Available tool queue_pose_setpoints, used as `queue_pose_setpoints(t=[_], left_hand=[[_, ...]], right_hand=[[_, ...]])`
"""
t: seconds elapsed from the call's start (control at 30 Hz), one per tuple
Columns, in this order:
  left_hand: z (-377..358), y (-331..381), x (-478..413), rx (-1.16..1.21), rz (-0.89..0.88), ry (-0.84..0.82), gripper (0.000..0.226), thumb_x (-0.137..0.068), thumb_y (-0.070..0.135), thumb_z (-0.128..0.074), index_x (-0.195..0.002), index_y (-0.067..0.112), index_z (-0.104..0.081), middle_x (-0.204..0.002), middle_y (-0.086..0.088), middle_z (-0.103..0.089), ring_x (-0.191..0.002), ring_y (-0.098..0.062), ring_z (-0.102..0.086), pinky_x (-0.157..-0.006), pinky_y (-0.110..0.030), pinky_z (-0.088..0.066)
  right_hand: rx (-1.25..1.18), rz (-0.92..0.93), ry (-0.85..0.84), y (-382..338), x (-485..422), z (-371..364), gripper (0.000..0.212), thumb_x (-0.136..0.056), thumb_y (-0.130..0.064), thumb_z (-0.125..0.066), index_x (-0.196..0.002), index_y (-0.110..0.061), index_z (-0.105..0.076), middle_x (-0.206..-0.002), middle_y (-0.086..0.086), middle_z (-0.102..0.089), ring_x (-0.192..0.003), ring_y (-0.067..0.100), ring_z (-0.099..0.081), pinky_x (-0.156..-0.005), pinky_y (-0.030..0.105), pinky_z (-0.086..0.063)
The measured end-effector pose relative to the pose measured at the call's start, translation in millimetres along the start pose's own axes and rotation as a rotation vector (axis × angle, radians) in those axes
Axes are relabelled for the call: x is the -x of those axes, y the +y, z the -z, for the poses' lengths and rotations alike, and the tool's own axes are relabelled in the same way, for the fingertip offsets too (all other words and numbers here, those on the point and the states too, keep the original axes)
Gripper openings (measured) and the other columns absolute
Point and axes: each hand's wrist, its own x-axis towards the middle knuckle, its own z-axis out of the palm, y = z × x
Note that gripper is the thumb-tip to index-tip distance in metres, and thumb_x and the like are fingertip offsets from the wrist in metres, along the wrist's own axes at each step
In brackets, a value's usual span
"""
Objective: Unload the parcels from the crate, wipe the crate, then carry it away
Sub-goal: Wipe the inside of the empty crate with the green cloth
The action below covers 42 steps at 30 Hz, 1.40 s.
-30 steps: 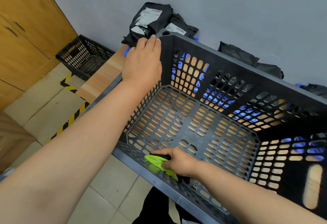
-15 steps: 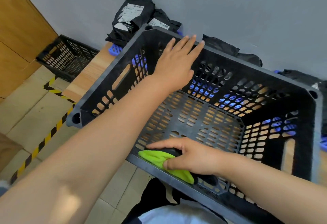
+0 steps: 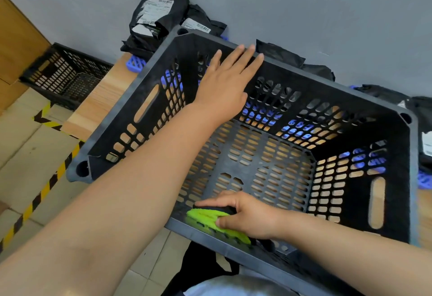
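Left hand (image 3: 228, 85) flat on rim of crate (image 3: 327, 85), right hand (image 3: 249, 218) gripping green cloth (image 3: 208, 217), lower centre.
Unloaded, parcels (image 3: 156, 15) at top; mid-wipe, carrying still ahead.

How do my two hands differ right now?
The left hand rests flat, fingers straight, at the far rim of the black perforated plastic crate; the right hand curls round a lime-green cloth. Left hand at the far wall, right hand at the near one. Both are bare.
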Motion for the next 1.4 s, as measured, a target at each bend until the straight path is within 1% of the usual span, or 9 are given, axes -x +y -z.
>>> queue_pose_setpoints(t=[0.07, 0.13, 0.3, 0.5, 0.63, 0.87, 1.03, 1.17, 1.4], left_hand=[[-1, 0, 1, 0.016, 0.001, -0.002, 0.075, -0.090, 0.020, -0.051, -0.151, 0.023, -0.008, -0.160, -0.001, -0.005, -0.147, -0.019, -0.001, -0.117, -0.047, -0.002], [-3, -1, 0, 0.019, 0.003, 0.008, 0.075, -0.090, 0.019, -0.051, -0.151, 0.023, -0.008, -0.160, -0.001, -0.005, -0.147, -0.019, -0.001, -0.117, -0.047, -0.002], [-4, -4, 0, 0.036, 0.001, 0.030, 0.075, -0.089, 0.018, -0.051, -0.151, 0.023, -0.009, -0.160, 0.000, -0.005, -0.147, -0.019, -0.001, -0.117, -0.047, -0.003], [-7, -3, 0, 0.067, -0.001, 0.040, 0.075, -0.089, 0.015, -0.050, -0.151, 0.023, -0.009, -0.160, 0.000, -0.005, -0.147, -0.019, -0.001, -0.117, -0.047, -0.005], [-7, -3, 0, 0.095, -0.002, 0.041, 0.076, -0.088, 0.014, -0.051, -0.151, 0.024, -0.010, -0.160, 0.000, -0.005, -0.147, -0.018, 0.000, -0.118, -0.046, -0.006], [-9, 1, 1, 0.112, 0.017, 0.033, 0.079, -0.088, 0.013, -0.053, -0.151, 0.023, -0.008, -0.160, -0.001, -0.002, -0.147, -0.019, 0.003, -0.118, -0.045, -0.006], [-10, 2, 1, 0.101, 0.014, 0.032, 0.082, -0.086, 0.014, -0.054, -0.151, 0.023, -0.005, -0.160, -0.001, 0.002, -0.146, -0.020, 0.005, -0.117, -0.046, -0.006], [-10, 5, 2, 0.096, 0.011, 0.023, 0.083, -0.086, 0.013, -0.053, -0.151, 0.023, -0.003, -0.160, -0.001, 0.003, -0.146, -0.020, 0.007, -0.117, -0.046, -0.006], [-5, 5, 2, 0.113, 0.031, 0.002, 0.083, -0.087, 0.014, -0.053, -0.151, 0.024, -0.002, -0.160, -0.001, 0.005, -0.146, -0.019, 0.008, -0.117, -0.044, -0.004]], right_hand=[[-0.012, -0.040, -0.005, 11, -11, -6, 0.049, -0.090, -0.008, -0.061, -0.126, -0.042, -0.056, -0.104, -0.017, -0.059, -0.101, -0.004, -0.054, -0.097, 0.014, -0.038], [-0.017, -0.085, -0.029, 20, -23, -9, 0.049, -0.090, -0.005, -0.061, -0.129, -0.034, -0.056, -0.107, -0.029, -0.055, -0.101, -0.015, -0.050, -0.097, 0.006, -0.034], [0.022, -0.164, -0.016, 41, -46, -12, 0.055, -0.089, -0.003, -0.062, -0.135, -0.031, -0.051, -0.138, -0.011, -0.050, -0.126, 0.005, -0.045, -0.109, 0.019, -0.031], [0.307, -0.308, 0.051, 63, -57, -21, 0.057, -0.087, -0.015, -0.063, -0.138, -0.027, -0.041, -0.135, 0.002, -0.052, -0.121, 0.021, -0.051, -0.100, 0.029, -0.041], [0.352, -0.302, -0.011, 63, -54, -20, 0.045, -0.087, -0.016, -0.063, -0.129, -0.022, -0.048, -0.129, 0.004, -0.054, -0.114, 0.023, -0.053, -0.095, 0.031, -0.044], [0.069, -0.308, -0.079, 42, -36, -6, 0.045, -0.087, -0.006, -0.065, -0.128, -0.020, -0.052, -0.127, 0.002, -0.055, -0.114, 0.022, -0.054, -0.095, 0.031, -0.044], [-0.017, -0.231, -0.094, 16, -8, 7, 0.040, -0.084, -0.003, -0.067, -0.117, -0.023, -0.057, -0.115, -0.001, -0.063, -0.099, 0.013, -0.059, -0.089, 0.026, -0.047], [-0.031, -0.166, -0.107, -8, 25, 16, 0.040, -0.084, -0.002, -0.067, -0.115, -0.025, -0.057, -0.105, -0.009, -0.063, -0.085, 0.001, -0.059, -0.079, 0.016, -0.047], [-0.018, -0.125, -0.092, -40, 79, 30, 0.036, -0.086, -0.004, -0.064, -0.110, -0.030, -0.057, -0.103, -0.008, -0.063, -0.089, 0.007, -0.061, -0.078, 0.020, -0.050]])
